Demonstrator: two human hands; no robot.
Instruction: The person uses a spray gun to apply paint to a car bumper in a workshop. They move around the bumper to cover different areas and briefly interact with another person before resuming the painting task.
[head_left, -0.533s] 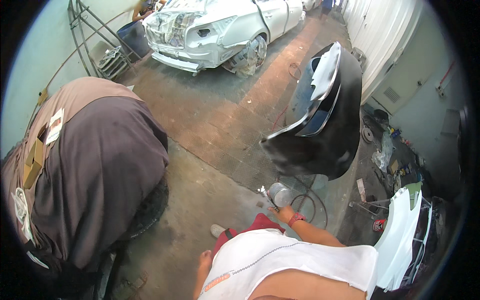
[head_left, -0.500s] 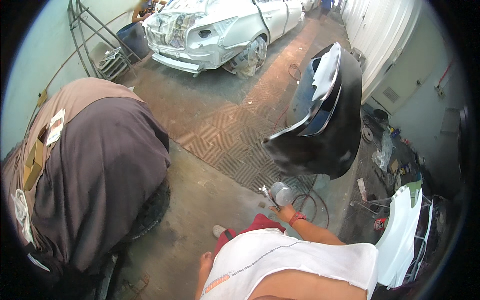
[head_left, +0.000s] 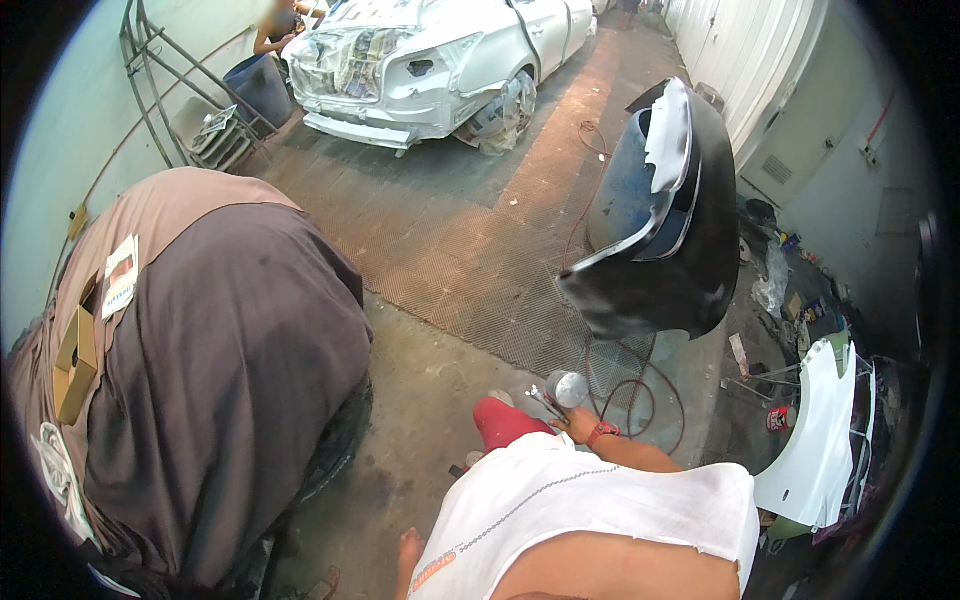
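Silver spray gun (head_left: 562, 390) with its round cup sits low at centre, gripped in the right hand (head_left: 578, 424), fingers curled around the handle, red band at the wrist. Left hand is out of sight. A red hose (head_left: 640, 395) loops on the floor beside it; the black car panel (head_left: 660, 235) stands just beyond, the covered car (head_left: 215, 370) to the left.
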